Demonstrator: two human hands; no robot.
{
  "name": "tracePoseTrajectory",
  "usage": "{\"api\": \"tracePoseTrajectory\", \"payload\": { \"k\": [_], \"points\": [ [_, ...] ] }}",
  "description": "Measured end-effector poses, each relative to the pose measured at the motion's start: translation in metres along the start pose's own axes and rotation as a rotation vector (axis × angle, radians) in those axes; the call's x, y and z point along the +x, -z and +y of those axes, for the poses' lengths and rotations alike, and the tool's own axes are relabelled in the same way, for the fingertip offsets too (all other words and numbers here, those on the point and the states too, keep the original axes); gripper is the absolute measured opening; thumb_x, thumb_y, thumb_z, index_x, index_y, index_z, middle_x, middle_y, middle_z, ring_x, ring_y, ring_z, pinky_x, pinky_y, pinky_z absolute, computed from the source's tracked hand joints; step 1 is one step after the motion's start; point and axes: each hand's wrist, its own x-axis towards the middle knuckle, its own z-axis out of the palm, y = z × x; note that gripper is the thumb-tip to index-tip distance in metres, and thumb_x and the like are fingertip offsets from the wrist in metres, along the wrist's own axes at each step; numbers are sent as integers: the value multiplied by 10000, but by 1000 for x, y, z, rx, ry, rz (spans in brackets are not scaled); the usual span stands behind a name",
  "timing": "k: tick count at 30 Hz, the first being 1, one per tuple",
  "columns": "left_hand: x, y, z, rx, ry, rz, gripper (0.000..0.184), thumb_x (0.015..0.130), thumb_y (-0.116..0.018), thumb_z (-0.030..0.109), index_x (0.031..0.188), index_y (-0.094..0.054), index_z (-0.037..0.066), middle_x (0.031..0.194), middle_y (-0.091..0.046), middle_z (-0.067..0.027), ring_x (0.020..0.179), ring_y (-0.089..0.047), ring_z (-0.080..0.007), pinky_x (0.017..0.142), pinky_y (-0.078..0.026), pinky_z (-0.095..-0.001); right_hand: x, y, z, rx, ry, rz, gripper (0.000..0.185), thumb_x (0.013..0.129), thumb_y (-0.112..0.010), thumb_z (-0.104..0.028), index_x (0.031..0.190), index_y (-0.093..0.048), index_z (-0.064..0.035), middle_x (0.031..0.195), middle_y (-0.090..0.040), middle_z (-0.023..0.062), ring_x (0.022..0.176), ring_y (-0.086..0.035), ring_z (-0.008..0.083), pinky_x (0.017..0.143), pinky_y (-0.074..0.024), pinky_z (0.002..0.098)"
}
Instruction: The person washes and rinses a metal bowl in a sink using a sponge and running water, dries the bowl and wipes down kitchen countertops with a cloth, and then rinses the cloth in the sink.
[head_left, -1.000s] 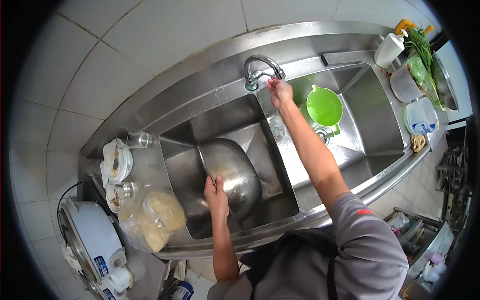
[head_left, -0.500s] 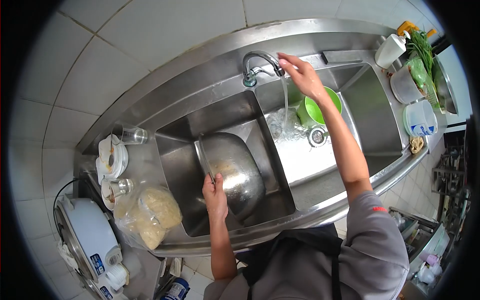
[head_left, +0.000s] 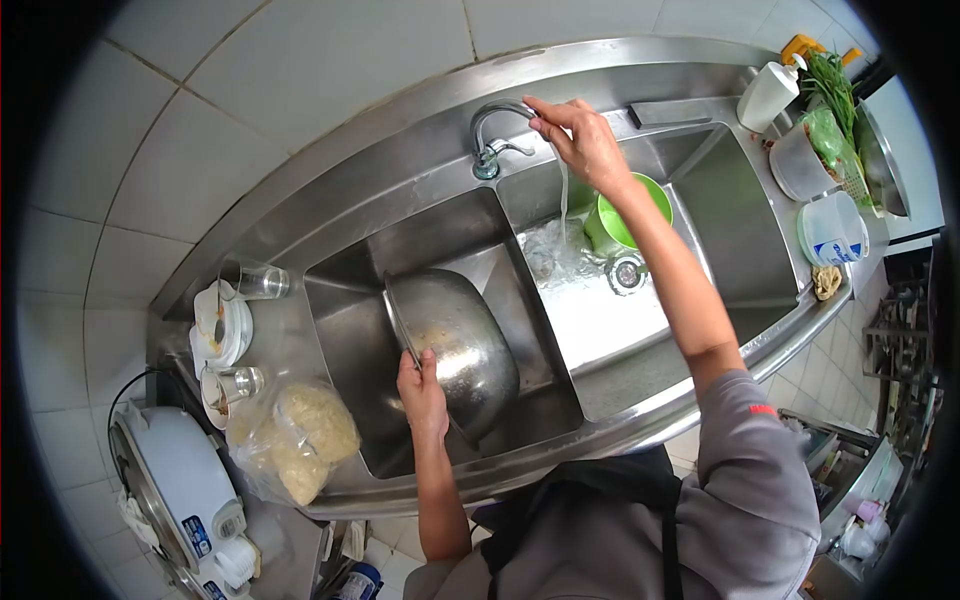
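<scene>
My left hand (head_left: 424, 398) grips the rim of a large metal bowl (head_left: 462, 350), which is tipped on its side in the left sink basin (head_left: 350, 300). Up at the faucet (head_left: 487, 140), my right hand (head_left: 583, 140) has its fingers closed around the end of the curved spout. Water streams from there into the right basin (head_left: 620, 385). A green container (head_left: 655, 205) lies tilted in that basin beside the drain (head_left: 626, 273), partly behind my right forearm.
Left of the basins are stacked plates (head_left: 235, 335), glasses (head_left: 262, 280) and a plastic bag of pale food (head_left: 310, 430). A rice cooker (head_left: 175, 470) stands at lower left. Along the right edge are a pump bottle (head_left: 770, 97), white tubs (head_left: 833, 230) and green onions (head_left: 830, 85).
My right hand has moved from beside the spout tip to close on the spout's end. My left hand keeps its hold on the bowl. The whole view has shifted slightly.
</scene>
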Motion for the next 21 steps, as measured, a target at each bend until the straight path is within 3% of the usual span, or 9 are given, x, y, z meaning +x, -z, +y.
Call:
{"api": "tracePoseTrajectory", "payload": {
  "k": [3, 4, 7, 10, 13, 16, 19, 21],
  "points": [
    [-1, -5, 0, -48, 21, 13, 201, 886, -452, 164, 971, -504, -11, 837, -548, -29, 751, -439, -63, 696, -358, -203, -23, -38, 9, 395, -400, 301, 381, 834, -530, -282, 1099, -532, -7, 962, -606, 140, 886, -555, 195, 812, -411, 283],
    [-1, -6, 0, -61, 30, 25, 199, 887, -449, 161, 966, -501, -14, 828, -544, -30, 740, -433, -62, 681, -358, -204, -32, -41, 11, 636, -698, 197, 480, 882, -417, -351, 1220, -412, -10, 1218, -443, 172, 1133, -413, 239, 939, -310, 309],
    [-2, 1, -4, 3, 25, -11, 206, 887, -449, 161, 983, -502, -13, 844, -550, -32, 753, -444, -68, 697, -361, -204, -50, -71, 33, 1380, -1502, 140, 566, 906, -306, -343, 1311, -177, 30, 1363, -178, 214, 1256, -196, 313, 1010, -187, 377],
    [-5, 2, -1, -18, 24, -11, 209, 887, -450, 162, 991, -504, -11, 841, -552, -32, 756, -446, -69, 704, -359, -202, -64, -70, 38, 1553, -1346, 48, 614, 909, -252, -322, 1302, -1, 77, 1377, 51, 237, 1280, -4, 365, 1041, -80, 431],
    [-6, -1, 3, -13, 37, 14, 207, 886, -450, 160, 992, -506, -10, 831, -548, -30, 750, -440, -67, 699, -355, -200, -63, -86, 61, 1533, -1487, 78, 615, 907, -245, -332, 1284, -47, 111, 1371, 36, 249, 1278, -16, 367, 1046, -90, 429],
    [-5, 1, -1, 3, 27, 14, 205, 887, -447, 157, 993, -507, -7, 833, -549, -31, 752, -442, -68, 702, -356, -202, -65, -107, 72, 1620, -1624, 283, 585, 907, -279, -304, 1288, -98, 102, 1374, -45, 239, 1278, -81, 354, 1031, -160, 417],
    [-4, -2, -2, 10, 29, 12, 202, 887, -447, 157, 989, -507, -6, 832, -549, -30, 748, -441, -69, 699, -358, -205, -74, -123, 33, 1467, -1305, 358, 554, 900, -353, -265, 1283, -169, 90, 1359, -169, 217, 1269, -168, 317, 1006, -227, 396],
    [-4, -2, -2, 6, 19, 12, 197, 887, -446, 158, 978, -507, -6, 824, -546, -27, 741, -438, -66, 694, -358, -204, -63, -139, 16, 1371, -1104, 484, 515, 884, -418, -231, 1264, -245, 71, 1303, -303, 185, 1214, -299, 273, 981, -273, 381]
  ]
}}
